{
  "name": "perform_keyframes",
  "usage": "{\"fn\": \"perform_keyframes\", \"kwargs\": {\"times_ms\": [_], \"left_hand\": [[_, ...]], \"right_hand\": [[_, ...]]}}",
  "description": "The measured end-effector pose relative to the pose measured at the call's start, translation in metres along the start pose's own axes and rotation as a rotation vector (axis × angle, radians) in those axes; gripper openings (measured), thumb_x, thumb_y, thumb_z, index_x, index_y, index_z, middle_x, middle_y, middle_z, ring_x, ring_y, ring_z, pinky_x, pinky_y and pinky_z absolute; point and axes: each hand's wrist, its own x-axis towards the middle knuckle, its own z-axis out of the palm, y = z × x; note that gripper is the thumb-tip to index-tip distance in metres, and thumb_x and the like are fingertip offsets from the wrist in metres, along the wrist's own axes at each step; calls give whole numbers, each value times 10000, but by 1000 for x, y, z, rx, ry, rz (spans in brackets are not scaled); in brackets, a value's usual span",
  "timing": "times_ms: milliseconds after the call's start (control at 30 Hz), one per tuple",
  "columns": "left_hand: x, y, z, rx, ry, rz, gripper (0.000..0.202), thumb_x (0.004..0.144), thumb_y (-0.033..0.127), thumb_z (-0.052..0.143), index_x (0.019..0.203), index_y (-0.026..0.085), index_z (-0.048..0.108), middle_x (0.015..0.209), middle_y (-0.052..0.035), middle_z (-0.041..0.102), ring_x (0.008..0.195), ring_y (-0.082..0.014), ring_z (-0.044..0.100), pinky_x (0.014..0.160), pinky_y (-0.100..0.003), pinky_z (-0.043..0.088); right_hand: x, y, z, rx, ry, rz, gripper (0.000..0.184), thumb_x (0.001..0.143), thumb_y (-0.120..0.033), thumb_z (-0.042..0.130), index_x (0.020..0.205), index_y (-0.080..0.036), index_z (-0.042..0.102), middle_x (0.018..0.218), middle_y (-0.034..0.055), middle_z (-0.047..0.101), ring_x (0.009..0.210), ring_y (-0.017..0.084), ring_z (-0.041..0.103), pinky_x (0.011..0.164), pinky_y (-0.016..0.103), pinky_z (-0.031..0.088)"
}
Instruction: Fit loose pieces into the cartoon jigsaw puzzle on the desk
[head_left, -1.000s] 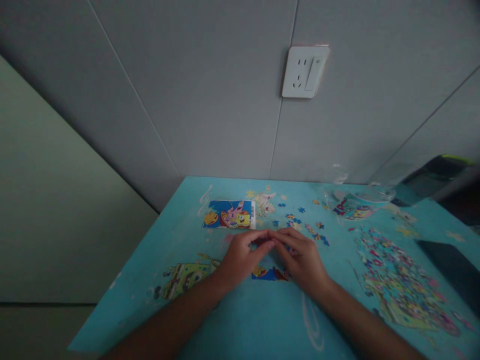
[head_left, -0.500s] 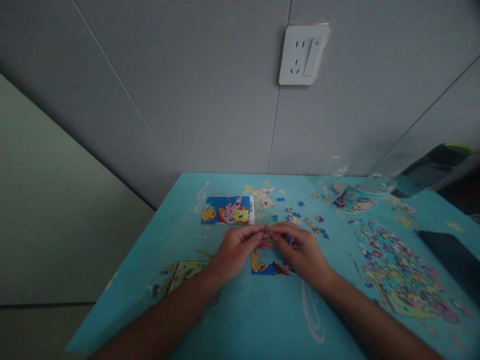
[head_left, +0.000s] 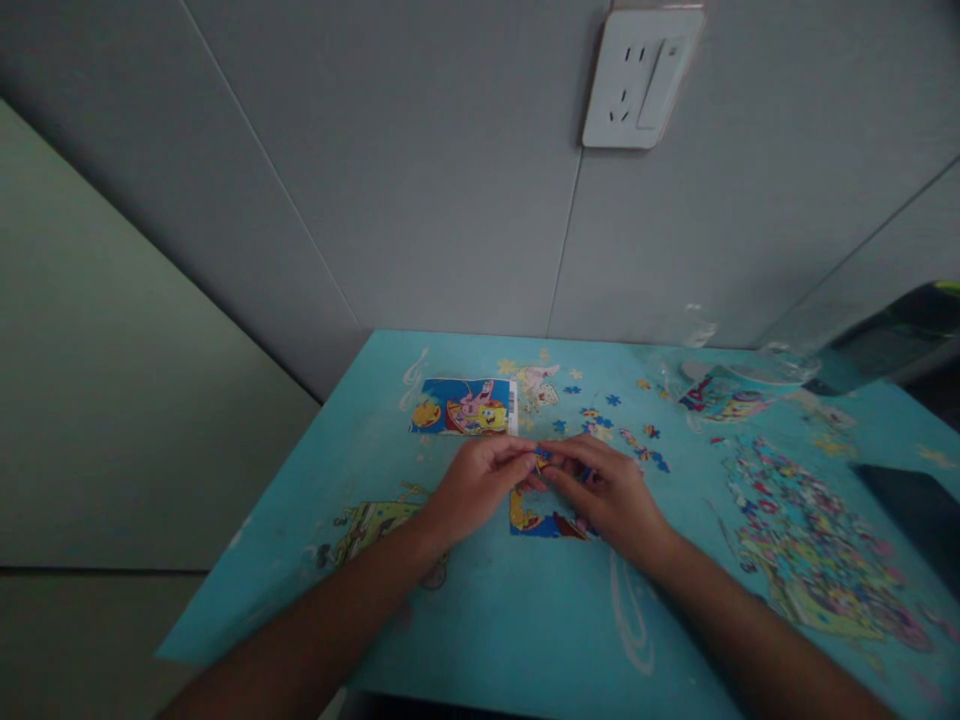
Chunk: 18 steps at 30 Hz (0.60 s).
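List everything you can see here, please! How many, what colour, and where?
Table: one, turquoise with cartoon prints, centre
Wall: one, grey, behind
Socket plate: one, white, on the wall
Panel: one, pale grey-green, far left
Picture card: one, mostly blue, table's far side
Loose puzzle pieces: several, mostly blue and yellow, right of the card
Puzzle heap: too many to count, multicoloured, table's right side
Printed plastic item: one, clear and colourful, far right
Slab: one, black, right edge
Blurry thing: one, dark with yellow, far right
Part-built puzzle: one, blue, yellow and red, partly hidden, middle
Held puzzle piece: at least one, blue and yellow, middle
Left hand, right hand: two, bare, pinching it
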Motion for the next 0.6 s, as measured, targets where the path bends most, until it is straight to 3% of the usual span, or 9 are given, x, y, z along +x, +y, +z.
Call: {"fn": "perform_keyframes", "kwargs": {"times_ms": [133,233,600], "left_hand": [[-1,-2,-3,70,-68,31,361,903,303,669,1243,181,667,1087,-75,743,963,-196,706,861,-319,557],[-2,-4,-5,173,-52,64,391,897,279,672,1279,199,654,1058,-60,749,960,-193,699,853,-313,547],[0,2,-9,342,28,132,225,916,323,652,1074,175,712,938,-45,746,851,-159,696,780,-275,544]], "right_hand": [[1,0,-2,-14,6,11,252,933,-267,658,1177,-262,719,903,30,677,812,167,633,746,315,513],[2,1,-3,-33,-6,8,251,946,-256,636,1183,-261,719,921,37,685,835,175,638,757,320,512],[-1,0,-5,15,-90,25,279,982,-254,576,1230,-271,704,1028,39,715,916,173,659,799,309,509]]}}
